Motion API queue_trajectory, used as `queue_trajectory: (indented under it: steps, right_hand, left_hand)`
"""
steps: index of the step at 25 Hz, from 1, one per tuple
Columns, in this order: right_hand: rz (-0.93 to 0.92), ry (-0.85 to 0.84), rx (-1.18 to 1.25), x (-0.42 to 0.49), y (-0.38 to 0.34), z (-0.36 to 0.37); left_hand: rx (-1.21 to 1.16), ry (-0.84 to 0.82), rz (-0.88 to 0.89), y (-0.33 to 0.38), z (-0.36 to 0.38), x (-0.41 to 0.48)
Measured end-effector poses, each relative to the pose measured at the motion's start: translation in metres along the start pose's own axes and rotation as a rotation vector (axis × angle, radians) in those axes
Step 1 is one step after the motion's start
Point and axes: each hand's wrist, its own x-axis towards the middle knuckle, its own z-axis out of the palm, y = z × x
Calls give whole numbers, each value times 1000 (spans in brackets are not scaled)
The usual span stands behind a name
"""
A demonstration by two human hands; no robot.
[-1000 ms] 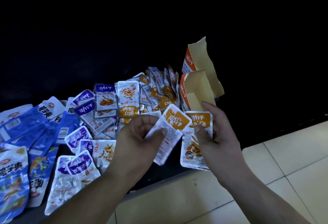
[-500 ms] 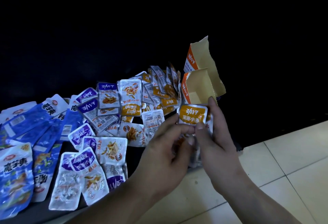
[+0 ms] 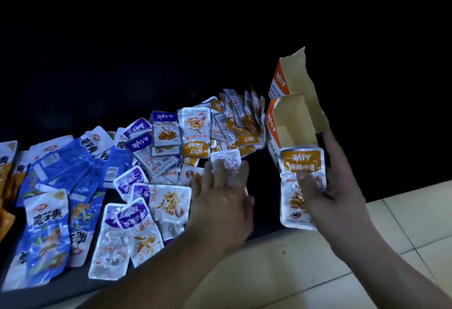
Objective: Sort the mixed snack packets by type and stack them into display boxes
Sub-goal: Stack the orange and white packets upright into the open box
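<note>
Head cam: right hand point(image 3: 335, 193) grips orange pkts point(image 3: 302, 162); left hand point(image 3: 220, 201) over pile point(image 3: 168, 127).

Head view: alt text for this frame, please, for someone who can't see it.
The right hand grips orange-labelled silver snack packets in front of an open orange and white cardboard display box. The open left hand is spread over mixed purple-labelled packets and blue packets.

Dim scene, black background; glare on foil packets point(image 3: 168, 201), left hand point(image 3: 220, 201) motion-blurred.
</note>
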Motion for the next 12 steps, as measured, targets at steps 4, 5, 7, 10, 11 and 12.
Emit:
queue_trajectory:
  steps: [4, 5, 7, 10, 11, 12]
  right_hand:
    - [-51, -78, -59, -3, 4, 4]
    - [-57, -105, -80, -5, 7, 7]
    - [-34, -169, -84, -10, 16, 10]
    - [51, -194, 8, -15, 19, 7]
    - [61, -200, 11, -16, 21, 4]
    - [68, -205, -5, -17, 21, 1]
  left_hand:
    - [185, -199, -15, -6, 20, 0]
    - [182, -214, 51, 0, 26, -6]
    - [97, -235, 151, 7, 34, -17]
    - [-29, -175, 272, -12, 28, -17]
    - [-39, -181, 300, -21, 27, -13]
    - [-42, -207, 306, -29, 26, -10]
